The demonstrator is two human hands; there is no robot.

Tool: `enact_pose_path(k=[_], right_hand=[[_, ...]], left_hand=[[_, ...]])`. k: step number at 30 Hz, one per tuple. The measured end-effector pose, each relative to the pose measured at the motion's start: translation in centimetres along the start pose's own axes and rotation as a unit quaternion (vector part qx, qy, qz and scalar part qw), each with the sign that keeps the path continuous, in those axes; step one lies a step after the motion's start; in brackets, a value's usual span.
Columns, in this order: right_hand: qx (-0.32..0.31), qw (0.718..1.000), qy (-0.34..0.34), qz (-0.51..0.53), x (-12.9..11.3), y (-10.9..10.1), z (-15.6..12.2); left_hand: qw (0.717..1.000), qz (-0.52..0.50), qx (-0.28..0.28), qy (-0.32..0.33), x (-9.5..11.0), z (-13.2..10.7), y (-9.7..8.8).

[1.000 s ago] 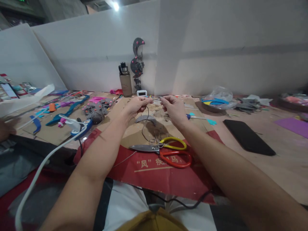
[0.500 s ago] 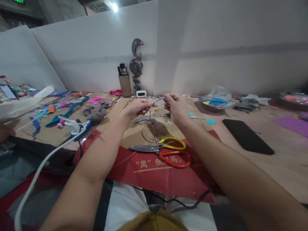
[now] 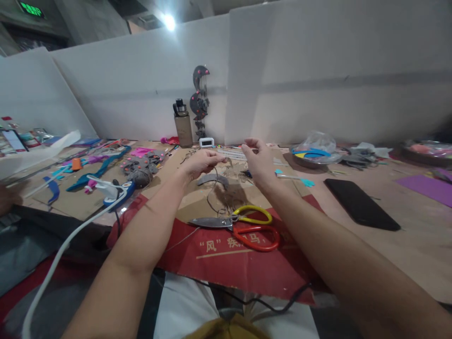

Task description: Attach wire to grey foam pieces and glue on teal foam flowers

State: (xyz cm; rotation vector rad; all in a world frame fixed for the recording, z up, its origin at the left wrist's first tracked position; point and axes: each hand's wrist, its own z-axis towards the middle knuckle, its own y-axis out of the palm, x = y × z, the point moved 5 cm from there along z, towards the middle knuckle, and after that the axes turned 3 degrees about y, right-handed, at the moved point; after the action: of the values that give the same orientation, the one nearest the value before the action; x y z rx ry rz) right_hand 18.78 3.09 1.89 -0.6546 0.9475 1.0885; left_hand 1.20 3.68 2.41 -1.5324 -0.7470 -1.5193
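partly covered cord (image 3: pixel 207 197), in left fingers (image 3: pixel 213 158), right fingers (image 3: pixel 254 141), grip unclear

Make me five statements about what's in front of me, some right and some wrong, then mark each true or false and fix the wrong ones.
1. The left hand has a thin cord between its fingers. True.
2. The right hand is gripping the scissors. False: the hand is raised beyond them, and they lie partly over the red sheet.
3. The bottle stands left of the dark crescent piece. True.
4. Both handles of the scissors are yellow. False: one is yellow, the other red.
5. The purple sheet lies left of the bottle. False: it lies far to the right.
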Motion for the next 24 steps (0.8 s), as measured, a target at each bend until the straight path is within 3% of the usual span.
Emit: enact_pose_path(k=[2, 5, 11, 16, 24], right_hand=[[-0.04, 0.997, -0.045, -0.043, -1.0, 0.5, -0.4], [-0.147, 0.983, -0.067, -0.092, -1.9, 1.9, -1.4], [-0.292, 0.942, -0.078, -0.144, -1.4, 4.0, -2.7], [-0.312, 0.937, -0.007, -0.156, -0.1, 4.0, -2.4], [-0.26, 0.943, -0.012, -0.209, -0.2, 3.2, -1.8]], left_hand=[[0.999, 0.033, -0.003, 0.009, -0.1, 0.0, 0.0], [0.997, 0.07, -0.002, 0.02, -0.3, 0.2, -0.1], [0.994, 0.111, -0.017, 0.02, -0.4, 0.4, -0.3], [0.989, 0.143, -0.018, 0.014, -1.0, 0.5, -0.9], [0.991, 0.126, -0.043, 0.001, -0.6, 0.1, -0.4]])
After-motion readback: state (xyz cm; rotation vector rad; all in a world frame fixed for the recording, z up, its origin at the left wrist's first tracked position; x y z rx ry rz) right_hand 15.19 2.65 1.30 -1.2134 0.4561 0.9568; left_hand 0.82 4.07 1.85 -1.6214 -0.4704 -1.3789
